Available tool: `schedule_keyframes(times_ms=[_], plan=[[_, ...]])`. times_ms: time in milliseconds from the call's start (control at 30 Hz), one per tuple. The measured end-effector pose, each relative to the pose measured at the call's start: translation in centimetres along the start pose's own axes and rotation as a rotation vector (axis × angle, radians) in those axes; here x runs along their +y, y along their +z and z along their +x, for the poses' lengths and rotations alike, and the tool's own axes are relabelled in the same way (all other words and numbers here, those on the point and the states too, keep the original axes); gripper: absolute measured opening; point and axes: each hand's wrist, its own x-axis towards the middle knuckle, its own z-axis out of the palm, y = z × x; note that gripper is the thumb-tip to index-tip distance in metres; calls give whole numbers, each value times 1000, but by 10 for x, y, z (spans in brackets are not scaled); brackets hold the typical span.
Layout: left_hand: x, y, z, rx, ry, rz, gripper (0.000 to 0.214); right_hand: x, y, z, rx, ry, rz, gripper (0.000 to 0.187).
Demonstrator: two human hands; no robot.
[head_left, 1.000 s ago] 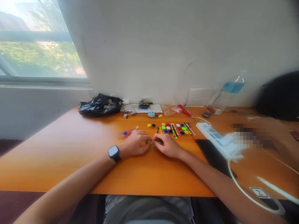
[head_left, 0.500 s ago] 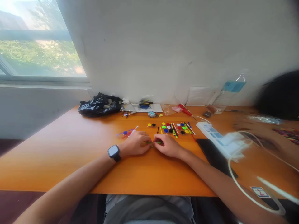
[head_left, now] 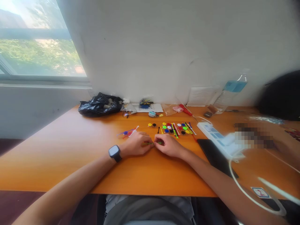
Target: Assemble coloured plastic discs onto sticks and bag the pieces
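My left hand, with a smartwatch on its wrist, and my right hand meet fingertip to fingertip just above the table. Both are closed in a pinch on a thin green plastic stick, mostly covered by the fingers. Beyond my left hand lie a blue disc and several red, blue and white sticks. Past my right hand, several coloured discs and plastic sticks are laid out in a group. A yellow disc and a black disc sit apart from it.
A black plastic bag, a small round tin and a red-handled tool lie along the wall. On the right are a white power strip, a black phone-like slab, a bottle and another person's arm.
My hands stay almost in place, still pinching the green stick, with small finger shifts. On the right, the other person's head and arm have shifted slightly.
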Motion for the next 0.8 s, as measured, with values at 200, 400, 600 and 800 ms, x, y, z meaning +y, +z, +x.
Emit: schedule_keyframes(times_ms=[200, 400, 600, 800], plan=[[2, -1, 2, 24, -11, -2, 10, 3, 2, 0, -2, 16, 77, 3], [-2, 2, 1, 29, -55, -38, 9, 3, 1, 0, -6, 0, 62, 2], [-6, 2, 4, -28, -78, -39, 13, 2, 3, 0, -12, 11, 64, 3], [-7, 4, 3, -40, -122, -53, 12, -1, 4, 1, -25, 45, 33, 4]])
